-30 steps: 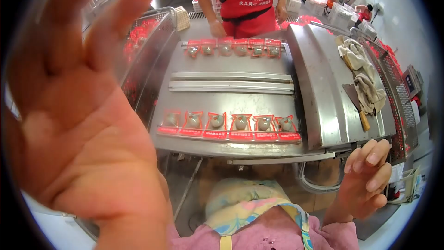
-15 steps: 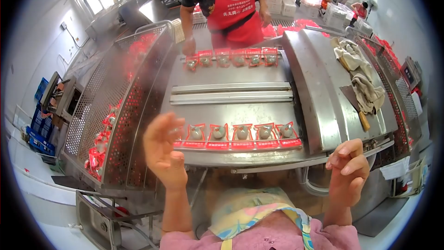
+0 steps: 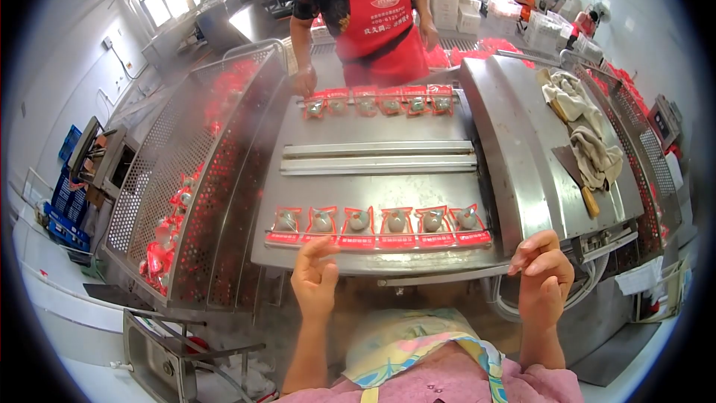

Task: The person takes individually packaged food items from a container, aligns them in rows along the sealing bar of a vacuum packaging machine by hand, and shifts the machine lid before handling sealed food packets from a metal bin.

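Pouches w/ red edges (image 3: 359,220), six in a row, lie at 6 o'clock on the steel counter (image 3: 373,190), each w/ one greyish round lump inside. Nearest, approx. 7 o'clock: L hand (image 3: 314,287), fingers loosely bent, thumb apart, nothing in them, tips just short of the row; can't tell if they touch the rim. R hand (image 3: 543,283), approx. 5 o'clock: fingers half curled, nothing visible in them, by the counter's corner. Handling, as a guess: film slick & floppy, lump fairly light, maybe crushable; best hold prob. round the lump's sides. Can't tell if the red bands are clamped or just resting. Farther: twin metal bars (image 3: 379,158) mid-counter, then second row of pouches (image 3: 391,107) at 12 o'clock, co-worker's hand (image 3: 304,80) beside its 11 o'clock end, contact unclear. Co-worker (image 3: 380,22) at 12 is cut off at the top; pouch print too small to read; packs (image 3: 158,257) in the 9 o'clock bin (image 3: 138,216) hard to separate.
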A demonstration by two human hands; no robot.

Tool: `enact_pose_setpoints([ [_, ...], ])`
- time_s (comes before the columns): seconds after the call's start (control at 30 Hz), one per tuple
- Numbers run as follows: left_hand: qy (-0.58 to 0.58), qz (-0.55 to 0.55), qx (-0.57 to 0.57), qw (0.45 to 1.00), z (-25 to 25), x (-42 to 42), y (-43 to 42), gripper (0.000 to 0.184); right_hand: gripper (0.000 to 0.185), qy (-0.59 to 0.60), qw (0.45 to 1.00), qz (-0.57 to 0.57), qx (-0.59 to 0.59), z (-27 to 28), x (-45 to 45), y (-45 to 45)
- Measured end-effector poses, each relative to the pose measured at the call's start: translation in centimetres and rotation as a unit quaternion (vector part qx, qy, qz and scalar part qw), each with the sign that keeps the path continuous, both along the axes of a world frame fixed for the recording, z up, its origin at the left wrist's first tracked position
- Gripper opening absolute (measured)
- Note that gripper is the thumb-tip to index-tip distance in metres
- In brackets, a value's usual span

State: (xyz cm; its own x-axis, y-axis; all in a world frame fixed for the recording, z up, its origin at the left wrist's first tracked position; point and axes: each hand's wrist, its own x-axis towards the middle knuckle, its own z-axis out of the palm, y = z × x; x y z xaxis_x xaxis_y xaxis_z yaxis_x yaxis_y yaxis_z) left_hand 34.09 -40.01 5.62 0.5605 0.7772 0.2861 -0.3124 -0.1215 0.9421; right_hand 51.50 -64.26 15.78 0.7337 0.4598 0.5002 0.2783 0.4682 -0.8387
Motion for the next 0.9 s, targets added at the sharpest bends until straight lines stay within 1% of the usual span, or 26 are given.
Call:
enact_pose_setpoints([
  [0.4,0.015,-0.031,0.005,0.999,-1.0,1.2,-0.4,0.035,0.032,0.029,0.999,0.014,-0.022,-1.4,-0.2,-0.4],
  [0.57,0.028,-0.043,0.005,0.999,-1.3,1.4,-0.3,0.033,0.020,0.050,0.998,0.016,-0.026,-2.0,-0.2,-0.5],
  [0.77,0.029,-0.055,-0.006,0.998,-1.7,1.6,-0.1,0.033,0.016,0.067,0.997,0.017,-0.030,-2.5,-0.1,-0.4],
  [0.87,0.044,-0.047,-0.007,0.998,-1.9,1.8,-0.3,0.040,0.015,0.076,0.997,0.015,-0.029,-2.8,-0.1,-0.3],
  [0.9,0.047,-0.049,-0.010,0.998,-1.9,1.8,-0.3,0.039,0.015,0.080,0.996,0.014,-0.028,-2.8,-0.1,-0.3],
])
